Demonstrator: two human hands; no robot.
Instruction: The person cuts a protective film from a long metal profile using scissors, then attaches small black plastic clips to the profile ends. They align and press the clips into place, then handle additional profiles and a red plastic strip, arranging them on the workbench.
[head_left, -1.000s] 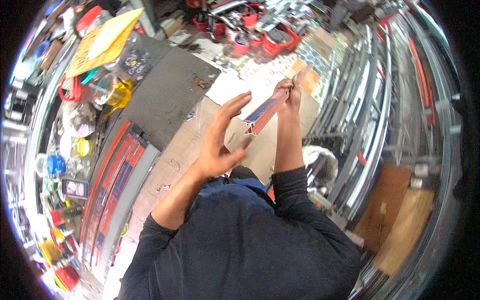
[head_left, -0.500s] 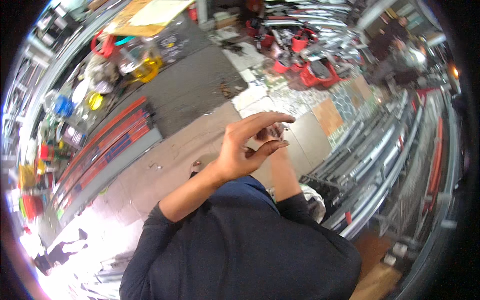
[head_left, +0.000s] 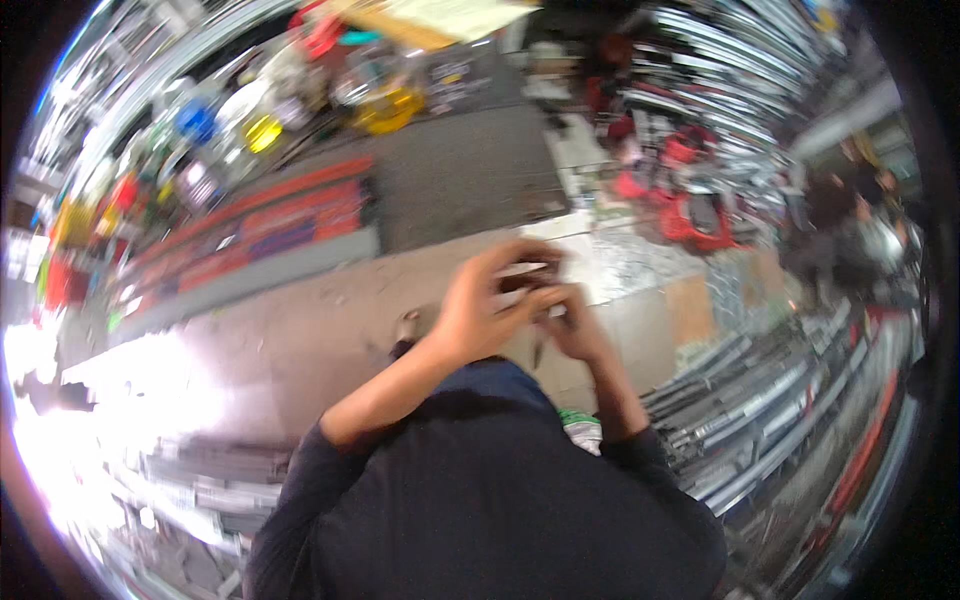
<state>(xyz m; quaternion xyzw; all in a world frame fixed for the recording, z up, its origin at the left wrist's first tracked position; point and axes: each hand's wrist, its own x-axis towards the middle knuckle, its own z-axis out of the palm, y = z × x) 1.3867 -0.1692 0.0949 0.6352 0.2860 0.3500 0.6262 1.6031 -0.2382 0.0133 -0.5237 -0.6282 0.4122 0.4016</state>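
Note:
In front of my chest my two hands come together, blurred by motion. My left hand (head_left: 485, 305) is curled, its thumb and fingers forming a ring whose tips meet the right hand. My right hand (head_left: 577, 325) sits just beyond those tips with its fingers bent inward. Whatever lies between the fingertips is too small and smeared to name. Both hands are held above the tiled floor (head_left: 270, 350), touching neither the bench nor the racks.
Ahead on the left, a grey-topped bench (head_left: 460, 170) carries red-wrapped long bars (head_left: 280, 215) and a jug of yellow liquid (head_left: 390, 108). Metal profiles (head_left: 750, 410) fill the right side. Red containers (head_left: 697, 220) stand at the far right, near people (head_left: 840, 220).
The view has swung, shifting the bench and red containers rightward in it. My left thumb and fingers have curled closer together, and my right hand shows more plainly beside them.

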